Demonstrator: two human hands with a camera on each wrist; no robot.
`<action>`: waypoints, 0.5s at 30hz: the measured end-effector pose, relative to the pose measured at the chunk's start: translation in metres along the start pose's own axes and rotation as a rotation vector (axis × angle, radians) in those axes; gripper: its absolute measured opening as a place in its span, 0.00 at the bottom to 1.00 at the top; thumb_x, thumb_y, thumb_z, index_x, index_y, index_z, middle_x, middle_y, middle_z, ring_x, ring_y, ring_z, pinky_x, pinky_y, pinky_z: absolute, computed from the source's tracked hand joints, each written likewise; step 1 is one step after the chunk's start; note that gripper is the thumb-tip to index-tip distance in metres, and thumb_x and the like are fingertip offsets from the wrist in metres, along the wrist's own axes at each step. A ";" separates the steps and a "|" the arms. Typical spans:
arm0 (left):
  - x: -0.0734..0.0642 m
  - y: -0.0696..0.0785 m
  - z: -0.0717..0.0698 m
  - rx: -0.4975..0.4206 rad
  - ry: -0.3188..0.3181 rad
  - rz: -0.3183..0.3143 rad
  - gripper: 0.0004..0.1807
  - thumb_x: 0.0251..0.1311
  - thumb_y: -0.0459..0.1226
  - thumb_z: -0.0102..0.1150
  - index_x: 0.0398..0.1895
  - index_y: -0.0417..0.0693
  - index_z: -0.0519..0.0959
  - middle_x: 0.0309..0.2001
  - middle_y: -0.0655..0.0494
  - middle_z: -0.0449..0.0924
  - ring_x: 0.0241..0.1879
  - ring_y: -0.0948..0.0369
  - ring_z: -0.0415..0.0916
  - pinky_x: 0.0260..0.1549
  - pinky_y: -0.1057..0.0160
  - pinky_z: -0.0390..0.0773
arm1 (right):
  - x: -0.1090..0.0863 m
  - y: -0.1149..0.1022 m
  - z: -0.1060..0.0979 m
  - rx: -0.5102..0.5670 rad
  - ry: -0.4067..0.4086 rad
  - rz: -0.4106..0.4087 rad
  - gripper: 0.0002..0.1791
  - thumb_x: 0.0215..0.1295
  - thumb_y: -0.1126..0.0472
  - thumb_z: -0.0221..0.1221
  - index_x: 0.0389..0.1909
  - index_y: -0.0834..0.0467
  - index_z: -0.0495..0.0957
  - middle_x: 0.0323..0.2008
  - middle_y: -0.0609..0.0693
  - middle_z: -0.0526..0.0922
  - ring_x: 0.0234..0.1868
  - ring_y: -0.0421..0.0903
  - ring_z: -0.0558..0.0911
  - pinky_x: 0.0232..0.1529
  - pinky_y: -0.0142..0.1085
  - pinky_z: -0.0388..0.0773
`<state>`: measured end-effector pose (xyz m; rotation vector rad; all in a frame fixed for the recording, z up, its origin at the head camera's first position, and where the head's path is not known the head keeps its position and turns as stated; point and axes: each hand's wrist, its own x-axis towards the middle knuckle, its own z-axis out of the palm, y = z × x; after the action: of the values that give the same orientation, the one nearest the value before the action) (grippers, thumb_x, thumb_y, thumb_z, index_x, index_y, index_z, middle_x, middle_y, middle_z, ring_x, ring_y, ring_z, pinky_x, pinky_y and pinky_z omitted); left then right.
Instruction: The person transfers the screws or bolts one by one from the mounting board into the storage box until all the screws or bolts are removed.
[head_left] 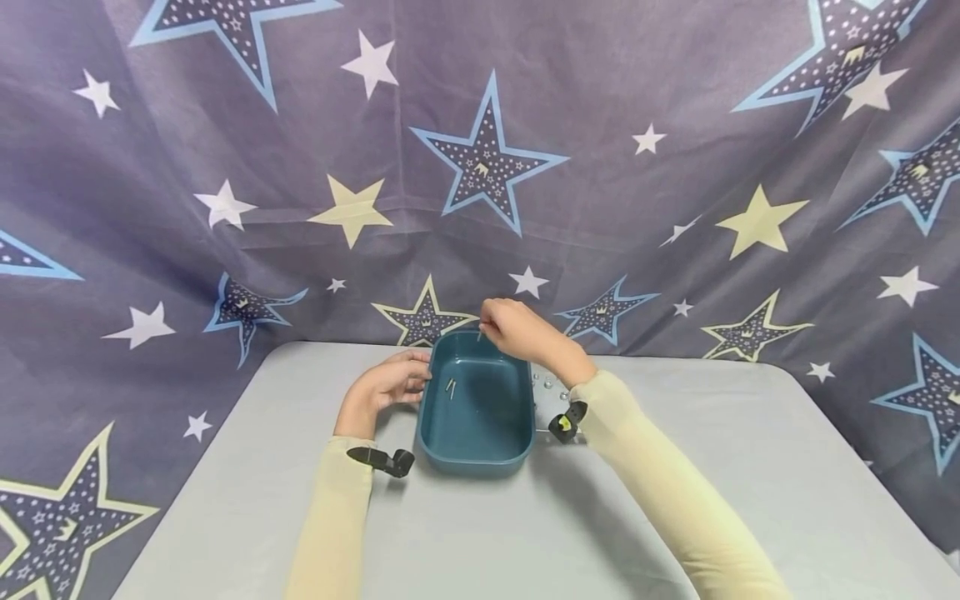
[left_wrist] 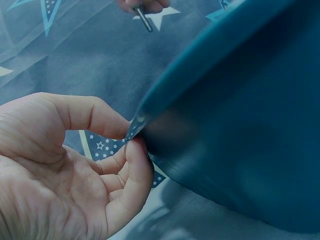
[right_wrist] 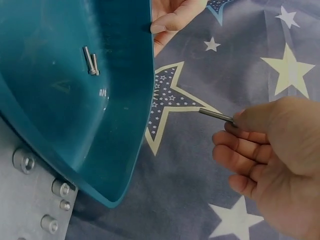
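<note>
A teal rectangular bin (head_left: pixel 477 463) stands upright on the table. My left hand (head_left: pixel 392 381) is at its left side, pinching the rim between thumb and fingers in the left wrist view. Above the bin's far right corner, my right hand (head_left: pixel 521 332) holds a slim metal screw (right_wrist: pixel 215 115) between thumb and fingertips. Its bare shank sticks out, and the head is hidden by the fingers. Two silver screws (right_wrist: pixel 91 61) lie side by side on the bin floor, towards its left.
Right of the bin, a flat pale plate (right_wrist: pixel 17 210) carries several silver socket-head screws (right_wrist: pixel 61 188) of different sizes, partly covered by my right forearm in the head view. The light grey table (head_left: pixel 225 500) ends at a star-patterned cloth (head_left: pixel 637 225) behind.
</note>
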<state>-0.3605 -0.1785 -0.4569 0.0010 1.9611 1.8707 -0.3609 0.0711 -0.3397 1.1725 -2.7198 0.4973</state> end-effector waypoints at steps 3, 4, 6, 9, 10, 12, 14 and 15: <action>0.001 0.000 0.000 0.003 0.002 -0.001 0.26 0.62 0.29 0.49 0.64 0.35 0.62 0.34 0.58 0.76 0.30 0.67 0.75 0.33 0.68 0.79 | 0.004 0.000 0.002 0.010 -0.048 0.026 0.05 0.75 0.67 0.53 0.41 0.64 0.78 0.37 0.56 0.82 0.36 0.48 0.80 0.40 0.40 0.78; 0.001 0.000 0.000 0.004 0.003 -0.002 0.25 0.62 0.29 0.49 0.64 0.35 0.62 0.34 0.58 0.76 0.30 0.67 0.75 0.33 0.67 0.79 | 0.005 0.000 0.002 0.014 -0.063 0.034 0.06 0.75 0.67 0.53 0.41 0.64 0.78 0.37 0.56 0.82 0.36 0.48 0.79 0.41 0.40 0.78; 0.001 0.000 0.000 0.007 0.005 -0.004 0.25 0.62 0.29 0.49 0.64 0.36 0.62 0.34 0.59 0.76 0.30 0.67 0.76 0.33 0.67 0.79 | 0.007 0.001 0.004 0.014 -0.083 0.040 0.06 0.75 0.68 0.52 0.41 0.64 0.78 0.37 0.56 0.82 0.36 0.48 0.79 0.41 0.40 0.78; 0.002 0.000 -0.001 0.007 0.010 -0.007 0.25 0.62 0.29 0.49 0.64 0.36 0.62 0.34 0.59 0.76 0.30 0.67 0.76 0.33 0.67 0.79 | 0.010 0.001 0.007 0.009 -0.110 0.044 0.06 0.74 0.69 0.51 0.41 0.64 0.77 0.37 0.56 0.82 0.37 0.48 0.78 0.42 0.40 0.78; 0.002 0.000 0.000 0.008 0.008 -0.006 0.26 0.62 0.29 0.49 0.64 0.36 0.62 0.35 0.59 0.76 0.30 0.67 0.76 0.33 0.67 0.79 | 0.011 0.001 0.008 0.003 -0.116 0.043 0.06 0.74 0.70 0.50 0.41 0.64 0.77 0.38 0.56 0.82 0.37 0.48 0.79 0.43 0.40 0.78; 0.001 0.000 0.000 0.008 0.004 -0.005 0.26 0.62 0.29 0.50 0.65 0.35 0.62 0.35 0.59 0.77 0.31 0.67 0.76 0.34 0.67 0.79 | 0.013 0.002 0.010 -0.001 -0.134 0.051 0.07 0.74 0.70 0.50 0.41 0.64 0.77 0.37 0.56 0.82 0.36 0.47 0.78 0.42 0.39 0.78; 0.001 0.000 0.000 0.005 0.001 -0.004 0.26 0.63 0.28 0.50 0.64 0.35 0.62 0.34 0.59 0.77 0.31 0.67 0.76 0.34 0.67 0.79 | 0.015 0.003 0.013 -0.002 -0.157 0.058 0.07 0.73 0.71 0.49 0.40 0.64 0.77 0.36 0.56 0.82 0.34 0.46 0.76 0.40 0.38 0.76; 0.001 0.000 0.000 0.004 0.000 -0.003 0.25 0.63 0.28 0.49 0.64 0.35 0.62 0.34 0.59 0.77 0.31 0.67 0.76 0.34 0.67 0.79 | 0.016 0.004 0.014 0.000 -0.168 0.062 0.07 0.73 0.71 0.49 0.41 0.64 0.77 0.36 0.56 0.82 0.33 0.45 0.75 0.39 0.37 0.75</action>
<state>-0.3610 -0.1781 -0.4570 -0.0005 1.9633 1.8650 -0.3747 0.0574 -0.3496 1.1833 -2.9061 0.4248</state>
